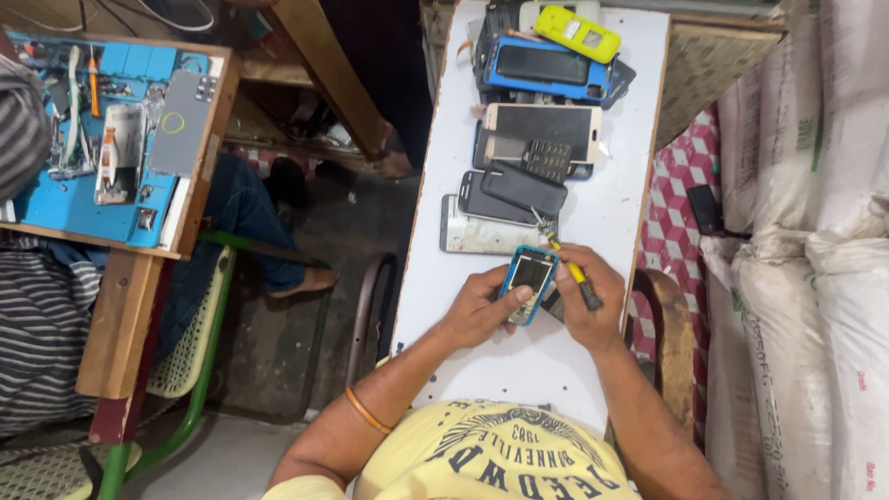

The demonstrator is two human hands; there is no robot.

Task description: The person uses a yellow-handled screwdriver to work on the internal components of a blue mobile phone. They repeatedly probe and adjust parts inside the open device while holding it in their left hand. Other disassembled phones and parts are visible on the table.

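My left hand point(479, 306) grips a small phone with a blue frame point(528, 281) just above the white table point(630, 199). My right hand point(585, 298) holds a yellow-handled screwdriver point(571, 269), its tip pointing up toward the phone's top corner. Both hands sit close together near the table's near end. Just beyond them lies a row of phones: a white one point(477, 236) and dark ones point(519, 190).
More phones and cases pile at the table's far end, including a yellow one point(577, 32) and a blue-cased one point(546, 69). A second person in striped clothes sits at left by a wooden bench with a blue mat point(83, 199). White sacks point(815, 278) stand at right.
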